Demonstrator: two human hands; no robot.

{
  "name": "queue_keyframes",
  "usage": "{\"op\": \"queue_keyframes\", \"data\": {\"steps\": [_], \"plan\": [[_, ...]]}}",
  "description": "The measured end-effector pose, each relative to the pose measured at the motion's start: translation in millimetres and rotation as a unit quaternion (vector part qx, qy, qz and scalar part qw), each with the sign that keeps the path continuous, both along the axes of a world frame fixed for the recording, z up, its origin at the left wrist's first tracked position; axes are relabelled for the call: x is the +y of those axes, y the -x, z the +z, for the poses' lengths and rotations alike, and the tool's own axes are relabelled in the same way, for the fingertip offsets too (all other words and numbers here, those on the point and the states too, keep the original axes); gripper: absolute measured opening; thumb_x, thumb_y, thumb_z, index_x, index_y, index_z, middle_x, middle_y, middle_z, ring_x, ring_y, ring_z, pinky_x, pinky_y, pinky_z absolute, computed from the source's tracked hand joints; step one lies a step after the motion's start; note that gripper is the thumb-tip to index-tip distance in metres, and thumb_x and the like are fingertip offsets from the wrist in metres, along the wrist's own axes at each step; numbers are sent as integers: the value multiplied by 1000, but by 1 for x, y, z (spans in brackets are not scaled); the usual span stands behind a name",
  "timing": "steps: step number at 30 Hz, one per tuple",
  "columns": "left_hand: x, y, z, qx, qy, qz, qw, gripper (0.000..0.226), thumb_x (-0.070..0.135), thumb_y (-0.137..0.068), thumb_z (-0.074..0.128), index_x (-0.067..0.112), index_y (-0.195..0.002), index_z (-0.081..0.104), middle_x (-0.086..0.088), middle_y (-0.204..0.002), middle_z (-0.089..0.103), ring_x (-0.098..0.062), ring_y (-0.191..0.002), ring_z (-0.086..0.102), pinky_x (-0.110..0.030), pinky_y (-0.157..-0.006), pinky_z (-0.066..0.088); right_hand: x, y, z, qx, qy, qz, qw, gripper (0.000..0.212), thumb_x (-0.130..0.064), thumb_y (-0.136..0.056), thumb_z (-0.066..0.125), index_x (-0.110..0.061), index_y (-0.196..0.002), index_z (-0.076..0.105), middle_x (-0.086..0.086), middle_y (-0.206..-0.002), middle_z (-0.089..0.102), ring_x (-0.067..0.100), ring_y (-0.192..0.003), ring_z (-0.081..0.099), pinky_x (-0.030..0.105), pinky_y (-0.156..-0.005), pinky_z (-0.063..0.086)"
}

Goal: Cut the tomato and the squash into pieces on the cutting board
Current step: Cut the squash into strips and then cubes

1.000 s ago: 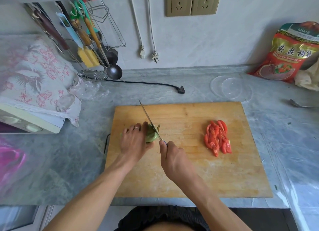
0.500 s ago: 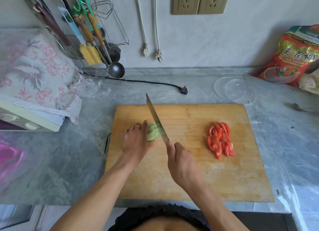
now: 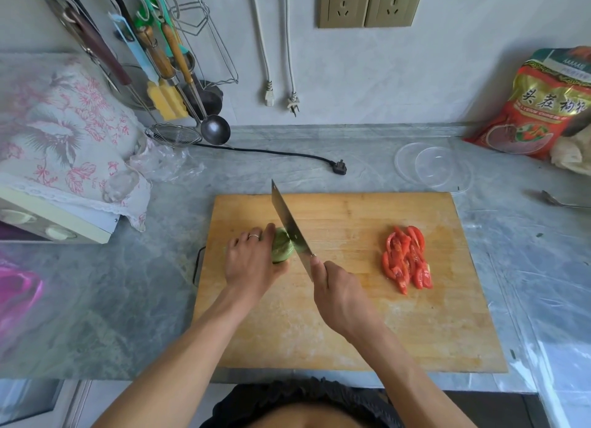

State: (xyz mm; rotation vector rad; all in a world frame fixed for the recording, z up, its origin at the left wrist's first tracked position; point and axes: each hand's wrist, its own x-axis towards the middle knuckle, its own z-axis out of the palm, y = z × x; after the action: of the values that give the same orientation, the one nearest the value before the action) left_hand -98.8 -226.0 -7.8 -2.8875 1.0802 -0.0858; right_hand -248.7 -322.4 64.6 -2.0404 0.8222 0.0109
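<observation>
My left hand (image 3: 252, 261) is curled over the small round green squash (image 3: 281, 246) and holds it down on the big flat wooden cutting board (image 3: 351, 315). There is a thin silver ring (image 3: 254, 236) on one finger of that hand. The squash sits near the left side of the board.

My right hand (image 3: 340, 296) is wrapped tight around the handle of the wide shiny metal knife (image 3: 289, 227). I cannot see the handle because my hand covers it. The blade leans a little, and its flat side is touching the right side of the squash. The tip of the blade points away from me, toward the wall.

The red tomato slices (image 3: 406, 260) lie in a small pile on the right side of the board, well apart from the squash and the knife.

The board lies on a grey stone counter (image 3: 128, 283). Behind the board there is a black cord with a plug (image 3: 339, 167) lying on the counter. A clear round plastic lid (image 3: 433, 167) lies near the back right corner of the board. A red and gold food bag (image 3: 540, 104) leans on the wall at the far right, and a metal spoon (image 3: 558, 200) lies near it. On the left, a white cloth with pink flowers (image 3: 64, 130) covers something big. A metal ladle (image 3: 215, 129) and a wire strainer (image 3: 174, 135) hang from a rack on the wall.
</observation>
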Motion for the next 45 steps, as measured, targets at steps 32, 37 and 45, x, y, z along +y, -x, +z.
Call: {"op": "queue_keyframes", "data": {"steps": [32,37,45], "plan": [[-2,3,-13,-26,32,7,999,71,59,-64,79,19,-120,61,-2,-101,71,-22,-91,68,-37,-73,49,1,-11,-14,-25,52,58,997,45,-41,-104,23,-10,-79,43,-1,-60,38,15,-46,30,23,-41,18],[-3,3,-15,-21,34,8,999,72,60,-64,80,19,-120,60,-2,-102,71,-21,-92,67,-36,-74,49,-5,-24,-18,24,33,68,997,42,-42,-104,19,-17,-79,42,-1,-66,41,18,-58,40,21,-51,30],[-5,1,-11,-4,12,11,1000,74,62,-68,76,18,-126,59,-2,-108,71,-22,-97,68,-37,-78,50,-10,-34,-17,71,-2,63,995,48,-47,-100,13,-14,-89,47,2,-73,44,25,-78,49,31,-72,40]]}}
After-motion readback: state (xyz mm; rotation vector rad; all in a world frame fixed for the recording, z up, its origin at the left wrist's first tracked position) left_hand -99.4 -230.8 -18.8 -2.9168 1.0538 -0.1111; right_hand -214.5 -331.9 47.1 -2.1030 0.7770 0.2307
